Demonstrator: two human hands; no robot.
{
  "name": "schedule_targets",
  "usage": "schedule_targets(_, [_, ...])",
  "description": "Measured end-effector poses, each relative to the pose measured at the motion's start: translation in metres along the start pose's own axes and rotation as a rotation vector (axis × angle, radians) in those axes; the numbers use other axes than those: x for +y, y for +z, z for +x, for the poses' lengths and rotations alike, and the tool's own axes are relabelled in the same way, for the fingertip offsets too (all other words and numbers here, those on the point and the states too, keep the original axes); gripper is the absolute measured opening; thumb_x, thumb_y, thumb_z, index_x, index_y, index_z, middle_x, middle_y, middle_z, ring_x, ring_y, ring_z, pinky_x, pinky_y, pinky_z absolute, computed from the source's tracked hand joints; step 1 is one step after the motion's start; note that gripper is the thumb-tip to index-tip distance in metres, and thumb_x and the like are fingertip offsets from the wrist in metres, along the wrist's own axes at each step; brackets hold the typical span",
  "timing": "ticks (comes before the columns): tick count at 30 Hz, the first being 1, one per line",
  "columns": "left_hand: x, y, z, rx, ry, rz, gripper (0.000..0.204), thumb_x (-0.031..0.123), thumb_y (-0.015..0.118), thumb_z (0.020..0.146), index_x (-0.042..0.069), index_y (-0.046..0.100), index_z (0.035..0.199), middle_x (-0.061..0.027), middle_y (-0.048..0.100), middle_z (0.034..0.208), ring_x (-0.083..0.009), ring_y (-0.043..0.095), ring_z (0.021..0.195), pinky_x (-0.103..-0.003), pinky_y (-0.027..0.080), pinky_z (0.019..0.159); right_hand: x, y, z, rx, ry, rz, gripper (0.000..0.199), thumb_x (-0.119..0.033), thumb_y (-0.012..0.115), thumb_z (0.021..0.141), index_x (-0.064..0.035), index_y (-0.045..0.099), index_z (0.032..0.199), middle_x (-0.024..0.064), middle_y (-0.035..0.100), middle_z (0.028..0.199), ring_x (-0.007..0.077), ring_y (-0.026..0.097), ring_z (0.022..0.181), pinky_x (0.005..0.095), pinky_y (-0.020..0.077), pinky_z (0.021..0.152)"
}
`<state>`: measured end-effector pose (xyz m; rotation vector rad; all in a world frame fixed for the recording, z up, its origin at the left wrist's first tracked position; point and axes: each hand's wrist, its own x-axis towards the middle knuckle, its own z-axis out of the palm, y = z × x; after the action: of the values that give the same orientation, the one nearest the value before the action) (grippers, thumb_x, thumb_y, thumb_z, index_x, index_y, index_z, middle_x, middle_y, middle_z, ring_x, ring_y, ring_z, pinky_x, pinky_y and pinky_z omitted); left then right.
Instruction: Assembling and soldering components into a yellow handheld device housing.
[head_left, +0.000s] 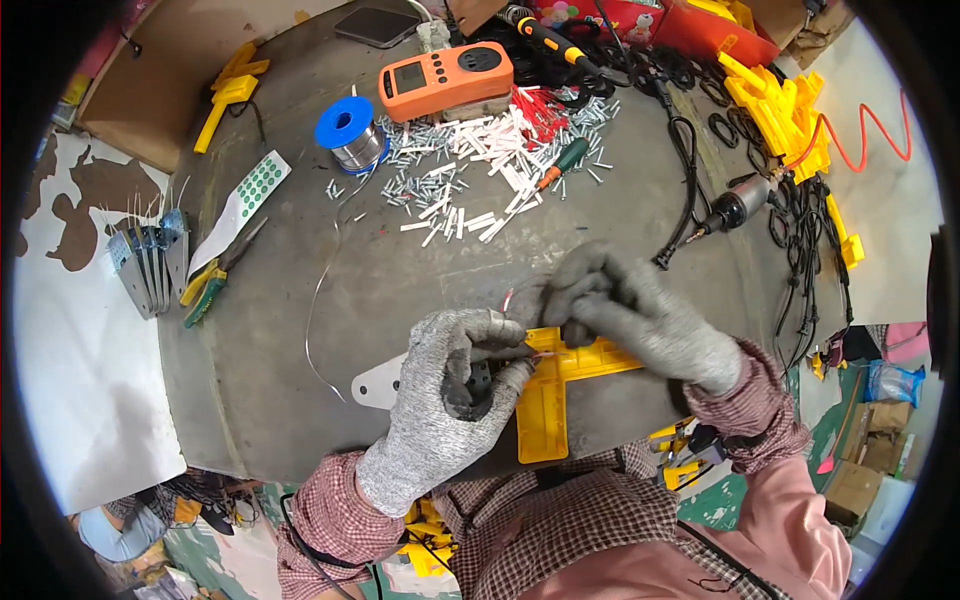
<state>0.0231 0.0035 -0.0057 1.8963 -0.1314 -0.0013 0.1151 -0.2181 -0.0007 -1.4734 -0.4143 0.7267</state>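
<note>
My left hand [450, 385], in a grey glove, is closed in a pinch on a thin reddish wire [545, 354] over a yellow plastic T-shaped housing [542, 420]. My gloved right hand [630, 315] is just above the housing's right arm, fingers curled together; whatever is in them is hidden. Between the hands, a short wire with a pale sleeve [508, 300] sticks up. Partly under my left hand lies a flat grey metal plate [374, 388] with holes.
A solder spool [350, 135], an orange meter [445, 80], scattered screws and white tubes [490, 150] lie farther back. Pliers [212, 285] and metal plates [145, 262] are left. At right are an electric screwdriver [738, 205], black cables [800, 250] and yellow housings [785, 110].
</note>
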Motion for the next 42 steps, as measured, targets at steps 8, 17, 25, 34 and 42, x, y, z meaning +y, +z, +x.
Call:
schedule_targets(8, [0.006,0.003,0.005,-0.021,-0.107,-0.181,0.036,-0.001,0.071,0.088,0.000,0.048,0.117,-0.0143,0.067,0.107,-0.0191,0.069,0.102,-0.032,0.055,0.089,0.010,0.010,0.010,-0.067,-0.304,-0.345,0.026,-0.009,0.059,0.098,-0.0055,0.060,0.124,0.0127,0.069,0.111,0.0168,0.069,0.096,0.0306,0.0566,0.075])
schedule_targets(17, [0.002,-0.004,0.011,-0.023,0.062,0.077,0.034,0.000,0.072,0.088,-0.001,0.055,0.118,-0.0101,0.064,0.110,-0.0175,0.067,0.102,-0.030,0.054,0.088,0.014,0.007,0.002,-0.060,-0.204,-0.329,0.014,-0.007,0.064,0.095,-0.0027,0.063,0.109,0.0067,0.067,0.098,0.0117,0.066,0.079,0.0258,0.0550,0.067])
schedule_targets(25, [0.011,-0.001,0.011,-0.019,-0.117,-0.229,0.030,-0.001,0.070,0.089,-0.001,0.059,0.117,-0.0087,0.065,0.107,-0.0141,0.066,0.097,-0.028,0.053,0.086,0.004,0.009,-0.001,-0.034,-0.035,-0.339,0.013,-0.008,0.066,0.094,-0.0028,0.065,0.106,0.0063,0.067,0.091,0.0114,0.067,0.073,0.0260,0.0545,0.063])
schedule_targets(34, [0.009,0.001,0.010,0.002,-0.045,-0.084,0.021,-0.003,0.072,0.085,0.002,0.066,0.105,-0.0091,0.065,0.096,-0.0179,0.065,0.089,-0.030,0.052,0.080,0.008,0.012,-0.003,0.035,-0.424,-0.592,0.015,-0.005,0.070,0.088,-0.0033,0.068,0.103,0.0095,0.071,0.094,0.0165,0.070,0.078,0.0300,0.0546,0.066])
schedule_targets(42, [0.013,-0.006,0.007,-0.030,0.513,0.680,0.023,-0.003,0.069,0.075,0.007,0.064,0.095,-0.0021,0.064,0.089,-0.0211,0.062,0.080,-0.031,0.050,0.072,-0.003,0.020,-0.004,-0.055,0.035,-0.488,0.041,-0.004,0.070,0.079,-0.0080,0.066,0.119,0.0119,0.070,0.105,0.0249,0.070,0.090,0.0347,0.0561,0.075])
